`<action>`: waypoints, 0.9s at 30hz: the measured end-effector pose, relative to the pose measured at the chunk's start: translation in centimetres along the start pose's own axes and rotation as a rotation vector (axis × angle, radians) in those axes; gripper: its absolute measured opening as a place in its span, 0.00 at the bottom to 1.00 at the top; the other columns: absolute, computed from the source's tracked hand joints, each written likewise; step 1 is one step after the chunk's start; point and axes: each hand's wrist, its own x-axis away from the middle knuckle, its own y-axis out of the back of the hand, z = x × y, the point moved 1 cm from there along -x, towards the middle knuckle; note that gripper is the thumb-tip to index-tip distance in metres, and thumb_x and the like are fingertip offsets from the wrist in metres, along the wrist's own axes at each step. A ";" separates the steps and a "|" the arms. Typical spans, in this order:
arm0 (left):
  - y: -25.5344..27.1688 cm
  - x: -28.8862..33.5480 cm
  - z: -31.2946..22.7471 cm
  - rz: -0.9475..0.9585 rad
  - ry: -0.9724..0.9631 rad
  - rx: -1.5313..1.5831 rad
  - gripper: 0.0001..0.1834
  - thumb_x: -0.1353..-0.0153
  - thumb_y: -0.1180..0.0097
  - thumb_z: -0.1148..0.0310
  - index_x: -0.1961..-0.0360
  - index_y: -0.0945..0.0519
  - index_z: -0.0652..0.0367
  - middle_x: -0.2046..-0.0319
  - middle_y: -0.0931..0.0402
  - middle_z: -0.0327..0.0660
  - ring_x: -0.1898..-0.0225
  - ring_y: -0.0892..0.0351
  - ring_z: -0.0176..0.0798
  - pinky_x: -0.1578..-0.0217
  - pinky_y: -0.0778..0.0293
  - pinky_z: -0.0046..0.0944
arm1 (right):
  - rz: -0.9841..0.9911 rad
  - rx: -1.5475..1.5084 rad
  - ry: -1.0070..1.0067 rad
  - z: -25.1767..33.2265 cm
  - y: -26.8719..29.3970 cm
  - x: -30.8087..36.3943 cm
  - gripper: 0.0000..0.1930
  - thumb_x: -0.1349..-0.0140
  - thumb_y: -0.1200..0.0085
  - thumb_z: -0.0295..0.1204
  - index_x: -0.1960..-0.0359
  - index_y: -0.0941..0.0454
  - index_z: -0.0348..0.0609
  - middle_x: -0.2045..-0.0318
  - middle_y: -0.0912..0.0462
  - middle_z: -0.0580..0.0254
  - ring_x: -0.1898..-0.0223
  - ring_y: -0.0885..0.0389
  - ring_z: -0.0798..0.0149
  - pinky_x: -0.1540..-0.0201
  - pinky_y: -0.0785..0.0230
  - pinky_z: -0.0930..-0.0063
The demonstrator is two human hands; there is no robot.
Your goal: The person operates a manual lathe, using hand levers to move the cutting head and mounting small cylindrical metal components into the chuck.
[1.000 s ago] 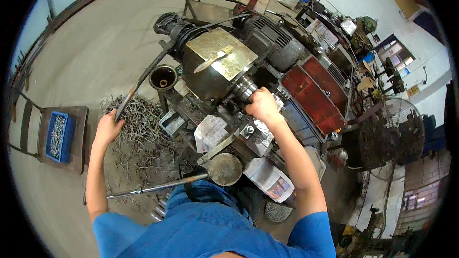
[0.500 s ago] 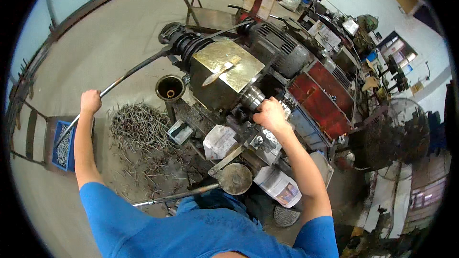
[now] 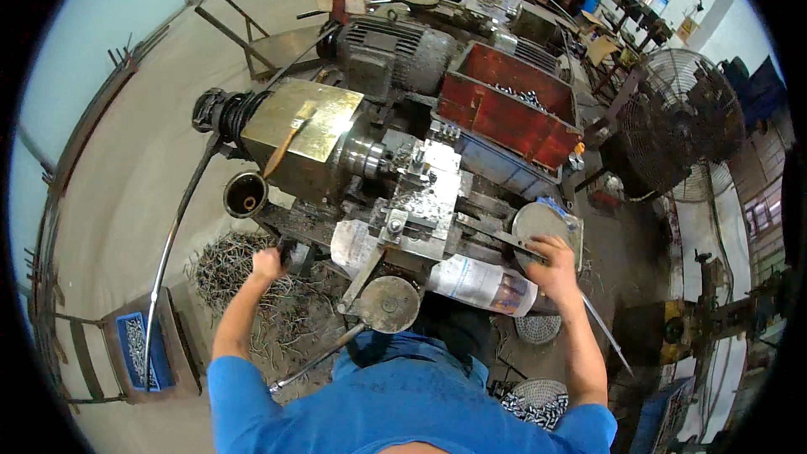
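My left hand (image 3: 268, 264) is closed beside a dark block-like part (image 3: 296, 257) at the lathe's front left; what its fingers hold, if anything, is hidden. My right hand (image 3: 552, 267) is curled over the long metal lever (image 3: 607, 333) at the right, beside a round disc (image 3: 538, 224). Between my hands stands a greasy lathe, its chuck (image 3: 366, 158) facing the chip-strewn tool slide (image 3: 424, 202). A wooden-handled brush (image 3: 290, 136) lies on the brass-coloured headstock cover (image 3: 328, 109). The long left lever (image 3: 171, 244) hangs free of my left hand.
Metal shavings (image 3: 227, 273) heap on the floor at left, near a blue bin of small parts (image 3: 134, 345). A red metal box (image 3: 504, 109) stands behind the slide. A large fan (image 3: 677, 118) is at the right. Another lever (image 3: 319, 357) with a disc (image 3: 389, 304) juts toward me.
My left hand has let go of the long left lever and come in toward the lathe's front. My right hand has moved from beside the chuck to the right lever. The view has shifted right.
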 end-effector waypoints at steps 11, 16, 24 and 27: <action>3.8 1.4 3.1 0.011 0.234 0.114 0.14 0.54 0.40 0.60 0.66 0.20 0.53 0.67 0.20 0.48 0.63 0.21 0.52 0.62 0.25 0.48 | 0.002 0.678 -0.769 -21.4 2.9 27.0 0.21 0.65 0.45 0.25 0.62 0.26 0.38 0.62 0.23 0.48 0.59 0.26 0.44 0.56 0.33 0.59; 2.6 6.6 6.9 0.056 0.434 0.261 0.14 0.52 0.44 0.59 0.64 0.19 0.50 0.67 0.21 0.50 0.63 0.22 0.53 0.61 0.26 0.48 | 0.021 0.788 -0.837 -15.5 -0.1 27.1 0.12 0.66 0.47 0.27 0.75 0.31 0.40 0.79 0.24 0.50 0.75 0.24 0.45 0.71 0.30 0.55; -1.1 10.1 7.5 0.243 0.527 0.443 0.13 0.57 0.44 0.60 0.69 0.16 0.51 0.71 0.20 0.48 0.66 0.20 0.50 0.62 0.25 0.45 | -0.076 0.293 -1.124 -1.9 -5.9 28.7 0.17 0.64 0.45 0.37 0.73 0.28 0.40 0.78 0.23 0.42 0.73 0.24 0.38 0.70 0.32 0.50; -0.3 9.2 6.8 0.207 0.486 0.423 0.13 0.57 0.46 0.61 0.70 0.17 0.53 0.72 0.20 0.48 0.66 0.20 0.52 0.62 0.25 0.46 | -0.119 0.177 -1.129 1.0 -6.5 27.2 0.17 0.65 0.45 0.37 0.73 0.28 0.39 0.79 0.23 0.40 0.73 0.24 0.37 0.70 0.33 0.51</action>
